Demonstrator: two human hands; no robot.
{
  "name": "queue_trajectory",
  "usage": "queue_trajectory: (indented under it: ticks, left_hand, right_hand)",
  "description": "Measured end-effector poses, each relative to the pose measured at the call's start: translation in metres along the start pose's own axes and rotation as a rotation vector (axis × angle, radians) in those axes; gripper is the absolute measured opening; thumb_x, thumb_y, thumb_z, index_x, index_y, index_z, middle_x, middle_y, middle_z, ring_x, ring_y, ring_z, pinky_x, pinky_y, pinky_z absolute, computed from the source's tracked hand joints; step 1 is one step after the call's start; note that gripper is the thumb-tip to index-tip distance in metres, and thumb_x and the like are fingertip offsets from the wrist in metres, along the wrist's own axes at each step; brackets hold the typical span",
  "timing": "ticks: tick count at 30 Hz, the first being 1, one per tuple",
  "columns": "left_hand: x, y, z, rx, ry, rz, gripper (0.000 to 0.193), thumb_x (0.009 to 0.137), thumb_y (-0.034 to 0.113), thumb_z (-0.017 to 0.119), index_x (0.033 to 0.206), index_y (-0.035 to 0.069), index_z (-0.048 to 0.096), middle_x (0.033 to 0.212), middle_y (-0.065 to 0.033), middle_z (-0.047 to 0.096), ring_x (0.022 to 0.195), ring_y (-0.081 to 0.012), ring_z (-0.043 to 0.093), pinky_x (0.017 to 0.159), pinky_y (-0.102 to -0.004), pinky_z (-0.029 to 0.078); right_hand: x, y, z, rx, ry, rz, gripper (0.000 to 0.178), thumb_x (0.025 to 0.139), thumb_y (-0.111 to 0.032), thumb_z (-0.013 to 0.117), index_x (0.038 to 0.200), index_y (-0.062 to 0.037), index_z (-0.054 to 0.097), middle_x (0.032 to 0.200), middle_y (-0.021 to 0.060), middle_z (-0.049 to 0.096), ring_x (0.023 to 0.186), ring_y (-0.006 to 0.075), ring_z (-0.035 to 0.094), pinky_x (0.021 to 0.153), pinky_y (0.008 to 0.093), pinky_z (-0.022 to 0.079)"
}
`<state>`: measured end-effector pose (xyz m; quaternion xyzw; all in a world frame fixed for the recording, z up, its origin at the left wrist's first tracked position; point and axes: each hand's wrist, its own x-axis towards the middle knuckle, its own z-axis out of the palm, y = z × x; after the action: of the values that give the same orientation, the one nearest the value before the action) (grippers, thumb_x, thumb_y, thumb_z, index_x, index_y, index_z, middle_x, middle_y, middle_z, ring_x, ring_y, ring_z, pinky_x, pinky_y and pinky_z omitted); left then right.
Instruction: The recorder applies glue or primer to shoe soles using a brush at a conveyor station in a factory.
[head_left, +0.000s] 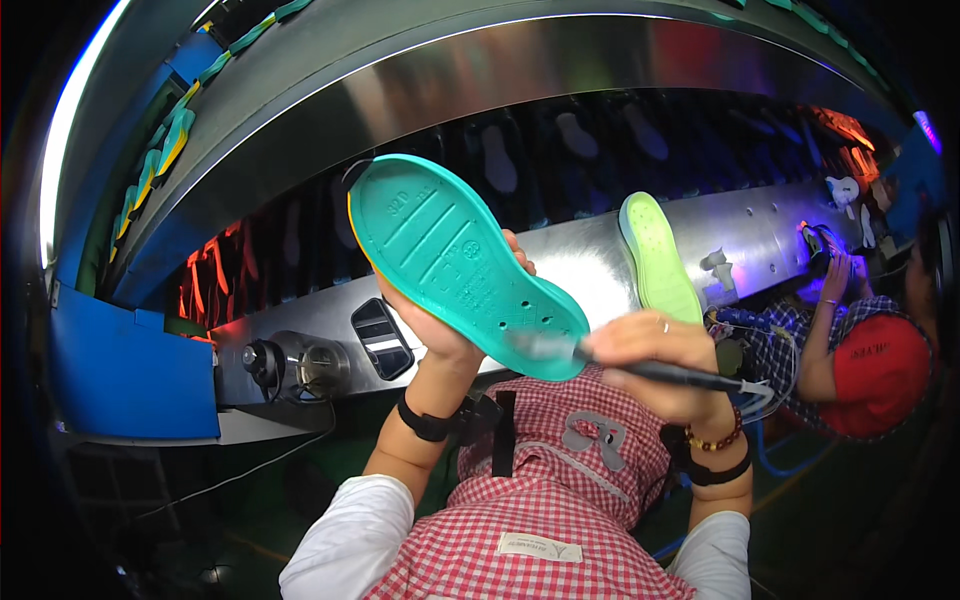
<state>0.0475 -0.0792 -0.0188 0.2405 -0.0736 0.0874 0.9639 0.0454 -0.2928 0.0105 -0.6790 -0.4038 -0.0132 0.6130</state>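
A teal shoe sole (pixel 430 255) with a yellow edge lies tilted across my left hand (pixel 438 332), which grips it from below. Some fingertips show past its far right edge, and the rest of the fingers are hidden behind it. My right hand (pixel 662 352) is closed round a black-handled brush (pixel 690 376). The brush's pale tip is smeared by motion over the narrower, near right end of the sole. A pale thin tube or cord shows by the rear of the handle. Beyond my right hand, a light green sole (pixel 655 250) rests on the metal worktop.
On the steel worktop (pixel 590 262) at left stand a dark-lidded clear jar (pixel 318 365) and a black phone-like object (pixel 382 338). Behind runs a dark conveyor (pixel 560 165) carrying soles. At right, a co-worker in a red cap (pixel 880 375) handles something under violet light.
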Motion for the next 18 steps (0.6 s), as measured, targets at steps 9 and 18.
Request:
queue_trajectory:
  ticks: [9,18]
  left_hand:
    - [0.003,0.011,0.000,0.034,0.018,-0.007,0.093,0.079,0.079,0.016,0.119,0.003,0.051,0.101,-0.0228,0.059,0.081,-0.0327,0.060,0.072,-0.0441,0.051]
    - [0.005,0.012,-0.006,0.068,-0.074,-0.072,0.094,0.079,0.079,0.014,0.126,0.005,0.046,0.105,-0.0244,0.059,0.085,-0.0342,0.061,0.074,-0.0444,0.051]
  right_hand:
    - [-0.006,0.005,-0.002,-0.025,0.038,0.119,0.023,0.071,0.001,0.071,0.093,-0.0015,0.068,0.093,0.0120,0.068,0.092,0.0243,0.065,0.083,0.0323,0.051]
    - [-0.012,0.014,-0.003,0.147,-0.100,0.160,0.024,0.073,0.001,0.071,0.097,-0.0010,0.067,0.099,0.0133,0.067,0.094,0.0225,0.064,0.085,0.0333,0.050]
